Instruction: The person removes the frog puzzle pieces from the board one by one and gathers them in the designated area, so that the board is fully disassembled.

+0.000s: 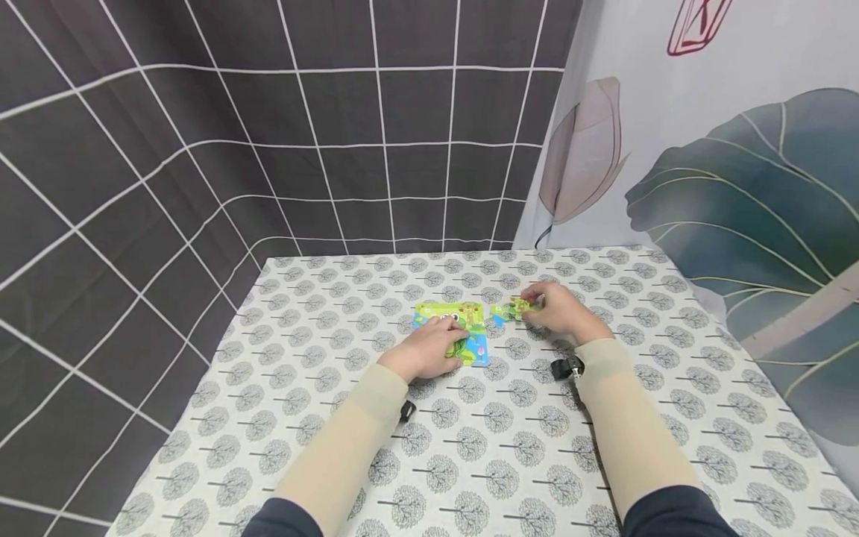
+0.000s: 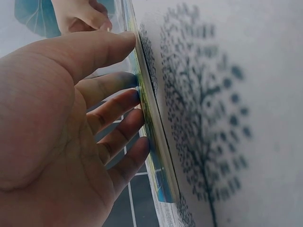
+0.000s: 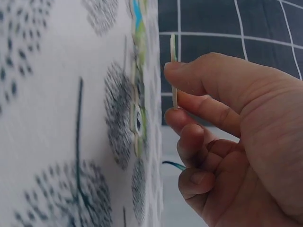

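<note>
A bright green and blue picture puzzle board (image 1: 478, 350) lies flat on the cloth, with a cartoon character's eyes showing on it. My left hand (image 1: 429, 350) rests over its lower left part, hiding some of the picture. In the left wrist view the spread fingertips and the thumb (image 2: 125, 43) touch the board's face. Just right of the board are loose puzzle pieces (image 1: 499, 313) in green and blue. Above them, my right hand (image 1: 557, 307) pinches a thin puzzle piece (image 3: 173, 47) between thumb and fingers, raised off the cloth in the right wrist view.
A white tablecloth (image 1: 470, 447) printed with grey trees covers the table. Behind it hangs a dark curtain (image 1: 335, 171) with a white grid; a pale leaf-print curtain (image 1: 711, 194) hangs at the right. Black devices (image 1: 567, 368) sit at both wrists.
</note>
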Demonstrator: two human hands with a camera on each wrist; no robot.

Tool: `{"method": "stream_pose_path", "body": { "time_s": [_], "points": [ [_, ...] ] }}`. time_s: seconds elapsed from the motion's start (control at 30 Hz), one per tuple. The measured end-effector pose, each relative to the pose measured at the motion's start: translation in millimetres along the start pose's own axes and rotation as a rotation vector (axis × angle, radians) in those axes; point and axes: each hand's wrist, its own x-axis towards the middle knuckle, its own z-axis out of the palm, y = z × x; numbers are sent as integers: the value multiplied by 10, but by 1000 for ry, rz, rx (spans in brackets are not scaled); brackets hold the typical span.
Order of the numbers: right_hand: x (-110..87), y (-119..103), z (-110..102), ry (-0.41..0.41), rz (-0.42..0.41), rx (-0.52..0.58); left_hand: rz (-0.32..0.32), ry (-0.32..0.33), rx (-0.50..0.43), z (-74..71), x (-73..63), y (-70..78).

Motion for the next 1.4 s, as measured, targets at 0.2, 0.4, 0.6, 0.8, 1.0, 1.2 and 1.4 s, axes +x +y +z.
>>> {"method": "stream_pose_path", "body": {
  "time_s": [0.2,0.4,0.6,0.8,1.0,1.2,1.4],
  "points": [
    [-51,126,-94,-2,22,1,-2,0,-7,21,-1,-12],
    [-103,277,-190,7,38,-34,-9,-4,-18,47,-7,-13],
    [-160,355,-261,-4,67,-25,-10,-2,-22,38,-10,-12],
    [-169,420,-301,4,87,-51,-7,-1,-23,2,-17,-8],
    [-188,463,-334,1,67,-35,-7,4,-32,-14,-25,-2],
    [-217,492,-347,-20,93,-30,-7,0,-45,-5,-19,-6],
    [-234,512,-356,-22,93,-28,-10,0,-59,-14,-22,-1]
  ]
}}
